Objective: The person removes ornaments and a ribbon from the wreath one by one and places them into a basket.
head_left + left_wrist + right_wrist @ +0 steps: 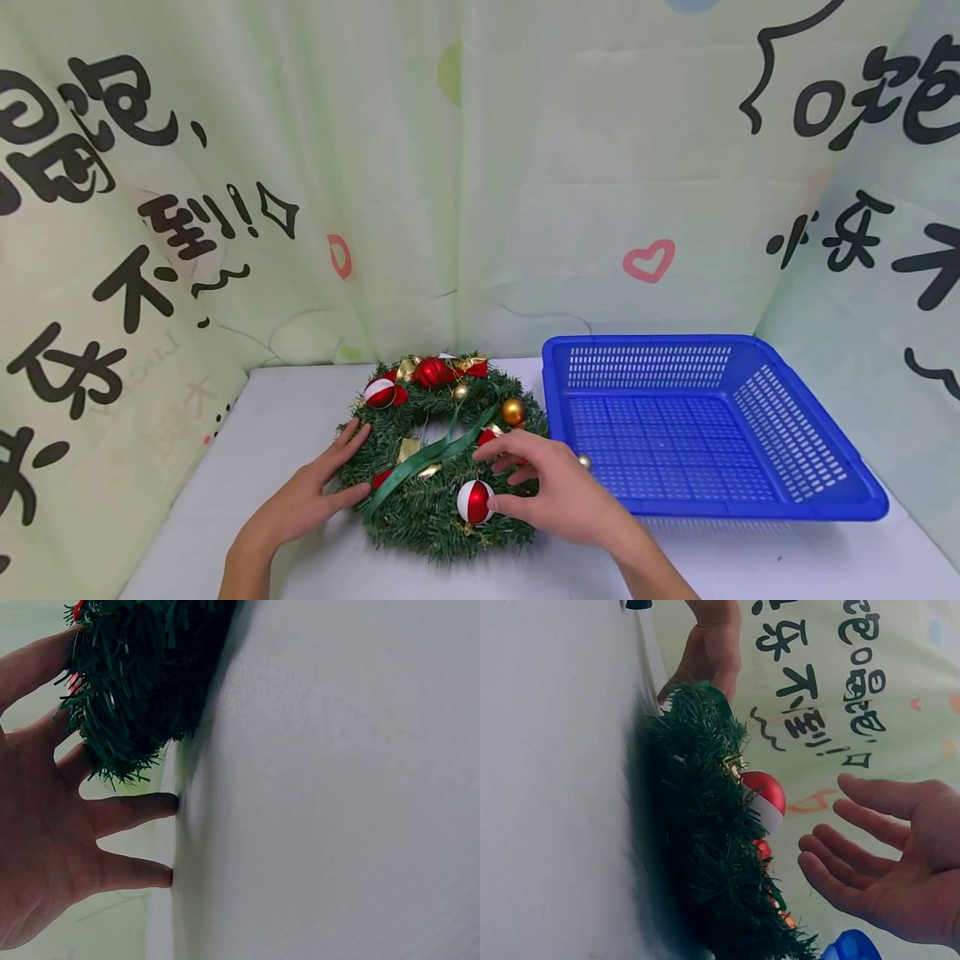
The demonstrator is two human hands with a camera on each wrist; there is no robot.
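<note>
A green Christmas wreath (420, 529) lies flat on the white table, with a dark green ribbon (427, 458) running diagonally across it. My left hand (307, 492) rests against its left side, fingers spread; in the left wrist view two fingertips (166, 802) reach down to the tabletop. Over the wreath's right front hovers my right hand (558, 487), fingers loosely bent and nothing between them. Its thumb appears close to a red-and-white ball ornament (475, 502), but the right wrist view shows a gap between hand and ball (766, 801).
A blue plastic basket (712, 508) stands at the right, close beside the wreath. More ornaments sit on the wreath: another red-and-white ball (380, 392), a red ball (433, 372) and a gold ball (513, 412). Behind the table hangs a pale green printed curtain (540, 208).
</note>
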